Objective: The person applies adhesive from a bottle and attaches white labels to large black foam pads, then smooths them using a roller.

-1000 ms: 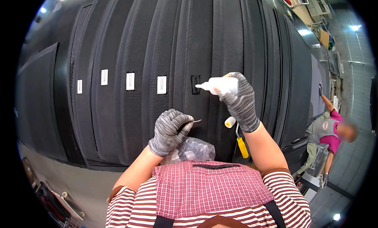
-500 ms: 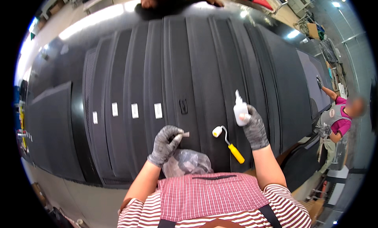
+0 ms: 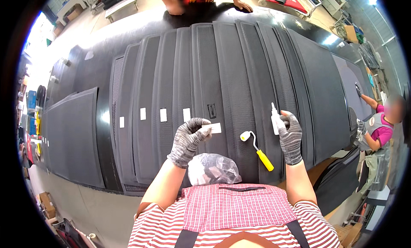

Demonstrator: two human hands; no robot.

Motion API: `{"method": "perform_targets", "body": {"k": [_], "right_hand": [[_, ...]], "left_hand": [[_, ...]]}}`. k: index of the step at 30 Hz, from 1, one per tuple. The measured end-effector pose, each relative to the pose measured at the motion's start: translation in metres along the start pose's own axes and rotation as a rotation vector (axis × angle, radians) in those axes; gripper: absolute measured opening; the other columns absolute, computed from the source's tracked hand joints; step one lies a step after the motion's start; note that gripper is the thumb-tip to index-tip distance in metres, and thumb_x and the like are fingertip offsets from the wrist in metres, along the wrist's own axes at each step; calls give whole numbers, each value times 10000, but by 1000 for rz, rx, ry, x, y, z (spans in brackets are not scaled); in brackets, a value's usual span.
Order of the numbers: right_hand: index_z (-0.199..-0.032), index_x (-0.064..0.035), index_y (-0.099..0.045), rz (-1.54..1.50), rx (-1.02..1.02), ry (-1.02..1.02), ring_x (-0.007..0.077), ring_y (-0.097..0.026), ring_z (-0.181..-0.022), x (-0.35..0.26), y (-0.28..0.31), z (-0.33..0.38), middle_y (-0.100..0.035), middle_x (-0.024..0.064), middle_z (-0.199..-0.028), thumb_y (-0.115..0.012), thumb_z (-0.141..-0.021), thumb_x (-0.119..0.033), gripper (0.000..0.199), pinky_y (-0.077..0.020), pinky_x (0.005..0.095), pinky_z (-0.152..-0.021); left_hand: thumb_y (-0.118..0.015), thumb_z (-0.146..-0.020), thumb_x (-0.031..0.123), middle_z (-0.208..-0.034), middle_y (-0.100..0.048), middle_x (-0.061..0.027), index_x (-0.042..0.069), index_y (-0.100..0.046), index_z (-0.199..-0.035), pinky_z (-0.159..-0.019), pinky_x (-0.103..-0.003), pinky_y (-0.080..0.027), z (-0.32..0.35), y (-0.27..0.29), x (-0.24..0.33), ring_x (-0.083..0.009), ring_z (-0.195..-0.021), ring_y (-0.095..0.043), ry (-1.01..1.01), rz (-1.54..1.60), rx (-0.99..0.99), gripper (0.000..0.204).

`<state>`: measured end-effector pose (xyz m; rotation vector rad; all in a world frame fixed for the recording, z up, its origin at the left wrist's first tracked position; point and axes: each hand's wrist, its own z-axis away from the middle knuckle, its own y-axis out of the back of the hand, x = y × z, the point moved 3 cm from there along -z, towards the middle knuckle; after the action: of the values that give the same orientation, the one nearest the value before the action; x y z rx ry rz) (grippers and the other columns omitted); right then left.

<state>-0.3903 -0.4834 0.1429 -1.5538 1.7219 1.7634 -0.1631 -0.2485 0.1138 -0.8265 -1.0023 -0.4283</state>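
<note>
My left hand (image 3: 188, 143), in a grey knit glove, pinches a small white label (image 3: 216, 128) between thumb and fingertips, above the dark mats. A white squeeze bottle (image 3: 275, 121) with a pointed nozzle is in my right hand (image 3: 291, 139), also gloved, nozzle up; the fingers partly curl beside it. Between the hands lies a small roller (image 3: 264, 160) with a white head and yellow handle. A clear plastic bag (image 3: 214, 169) rests near my apron. Long black mats (image 3: 233, 94) overlap in a row, and several carry white labels (image 3: 163, 115). A dark oblong mark (image 3: 211, 111) shows on one mat.
The mats lie on a glossy black table (image 3: 102, 132), with more dark panels (image 3: 72, 136) at its left. Across the far edge a person rests a hand (image 3: 243, 6) on the table. At right, another person (image 3: 381, 124) in grey overalls reaches onto a grey panel.
The view has shifted, moving the scene rightward in the picture. The label in my left hand has turned from edge-on to show its flat face. My right hand and the bottle have turned, and the bottle looks narrower.
</note>
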Motion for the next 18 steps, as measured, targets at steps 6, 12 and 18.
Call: {"method": "perform_targets", "body": {"k": [6,12,18], "right_hand": [[-1029,-30,-706,-414,-618,-137,85,-629,-803,-93,-65,12,-690,33,-874,-713,-895,-156,183,-508,238,-703],[-977,-32,-686,-439,-688,-218,90,-610,-771,-90,-104,6,-668,29,-826,-705,-899,-163,154,-507,256,-695],[-958,-20,-670,-29,-815,201,322,-667,-813,-84,-128,-28,-668,171,-855,-649,-892,-196,190,-528,383,-720]], "left_hand": [[-746,-877,145,-840,-706,-75,36,-685,-1003,-695,-270,-532,5,-14,-2,-138,-752,-657,-65,62,29,177],[-758,-872,170,-845,-704,-58,33,-684,-998,-734,-261,-541,6,-16,-18,-128,-790,-665,-10,53,124,200],[-686,-924,132,-849,-667,-22,26,-646,-1066,-687,-240,-506,-3,6,-51,-72,-750,-601,29,-283,186,181]]}}
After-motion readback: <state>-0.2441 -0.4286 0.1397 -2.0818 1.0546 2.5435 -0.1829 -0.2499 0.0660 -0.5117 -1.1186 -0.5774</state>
